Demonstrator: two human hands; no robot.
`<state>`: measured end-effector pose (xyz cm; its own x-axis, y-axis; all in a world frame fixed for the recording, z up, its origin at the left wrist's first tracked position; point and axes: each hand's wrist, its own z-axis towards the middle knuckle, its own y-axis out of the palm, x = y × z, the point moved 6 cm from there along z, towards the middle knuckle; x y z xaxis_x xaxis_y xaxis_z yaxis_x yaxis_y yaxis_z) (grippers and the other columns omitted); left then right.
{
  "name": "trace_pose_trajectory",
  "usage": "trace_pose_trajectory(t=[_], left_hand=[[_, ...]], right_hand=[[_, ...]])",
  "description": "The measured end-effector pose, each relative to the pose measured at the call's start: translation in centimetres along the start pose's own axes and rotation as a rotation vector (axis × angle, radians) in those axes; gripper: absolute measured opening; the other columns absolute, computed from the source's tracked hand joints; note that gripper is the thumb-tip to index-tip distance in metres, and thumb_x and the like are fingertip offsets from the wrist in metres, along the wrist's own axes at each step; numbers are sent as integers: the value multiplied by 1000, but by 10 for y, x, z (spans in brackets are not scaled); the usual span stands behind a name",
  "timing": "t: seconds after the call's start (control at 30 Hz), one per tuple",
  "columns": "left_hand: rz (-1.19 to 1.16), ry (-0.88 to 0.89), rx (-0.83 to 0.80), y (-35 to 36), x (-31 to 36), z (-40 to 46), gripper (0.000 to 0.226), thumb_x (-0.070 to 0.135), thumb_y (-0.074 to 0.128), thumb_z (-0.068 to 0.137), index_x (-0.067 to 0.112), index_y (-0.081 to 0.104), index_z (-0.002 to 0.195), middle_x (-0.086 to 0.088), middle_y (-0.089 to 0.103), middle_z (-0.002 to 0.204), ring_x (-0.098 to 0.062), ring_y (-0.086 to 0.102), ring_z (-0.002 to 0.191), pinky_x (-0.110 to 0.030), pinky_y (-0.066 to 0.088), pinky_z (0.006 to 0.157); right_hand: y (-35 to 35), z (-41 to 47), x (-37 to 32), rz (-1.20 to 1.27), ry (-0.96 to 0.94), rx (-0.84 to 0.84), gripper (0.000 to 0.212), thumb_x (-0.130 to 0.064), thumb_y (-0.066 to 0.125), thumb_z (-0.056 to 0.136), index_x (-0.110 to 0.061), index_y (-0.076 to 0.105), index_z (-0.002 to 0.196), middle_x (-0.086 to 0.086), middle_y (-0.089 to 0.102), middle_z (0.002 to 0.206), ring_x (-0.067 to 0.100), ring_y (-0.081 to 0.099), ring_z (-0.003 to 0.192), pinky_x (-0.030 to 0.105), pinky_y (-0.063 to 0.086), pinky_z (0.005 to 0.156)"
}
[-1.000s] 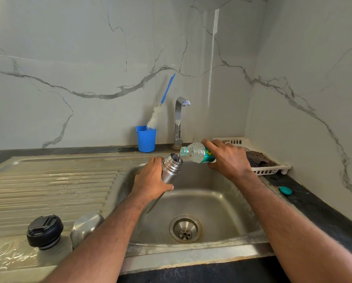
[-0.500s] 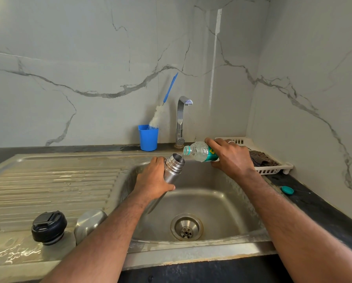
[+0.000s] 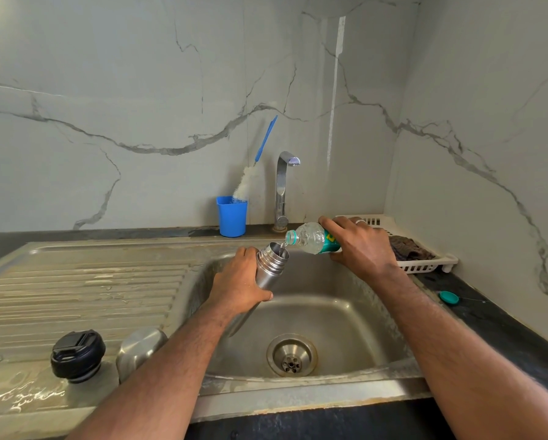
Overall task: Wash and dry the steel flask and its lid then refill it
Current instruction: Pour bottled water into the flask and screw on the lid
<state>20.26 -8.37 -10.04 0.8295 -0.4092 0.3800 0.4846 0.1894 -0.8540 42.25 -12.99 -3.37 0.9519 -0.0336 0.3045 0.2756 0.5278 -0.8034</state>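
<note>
Refill under way! Measured against the sink drain (image 3: 292, 355), everything ran left to right. Far to its left on the wet draining board (image 3: 75, 281) stood the black stopper lid (image 3: 77, 355), the steel cup cap (image 3: 139, 347) just beside it — both off, waiting. Above the drain, the left hand (image 3: 239, 287) wrapped around the steel flask (image 3: 267, 268), tilted, mouth open and up over the basin. Right of that, the right hand (image 3: 358, 246) gripped the plastic water bottle (image 3: 314, 239), and over the last second its neck had dipped closer to the flask's mouth; a thin stream seemed to be running in. The flask looked clean, bright, ribbed at the neck. Further right, the bottle's teal cap (image 3: 449, 297) lay on the dark worktop (image 3: 488, 315).
</note>
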Motion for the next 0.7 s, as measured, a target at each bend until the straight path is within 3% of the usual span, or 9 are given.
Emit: trace_pose_trajectory(t=[0.7], left_hand=[[1, 6, -11, 2, -1, 1, 85, 39, 93, 64, 21, 45, 132, 5, 50, 124, -14, 54, 108, -43, 53, 93]], right_hand=[[-2, -1, 4, 16, 10, 12, 81, -44, 75, 87, -36, 22, 147, -2, 55, 142, 27, 64, 113, 44, 57, 78]])
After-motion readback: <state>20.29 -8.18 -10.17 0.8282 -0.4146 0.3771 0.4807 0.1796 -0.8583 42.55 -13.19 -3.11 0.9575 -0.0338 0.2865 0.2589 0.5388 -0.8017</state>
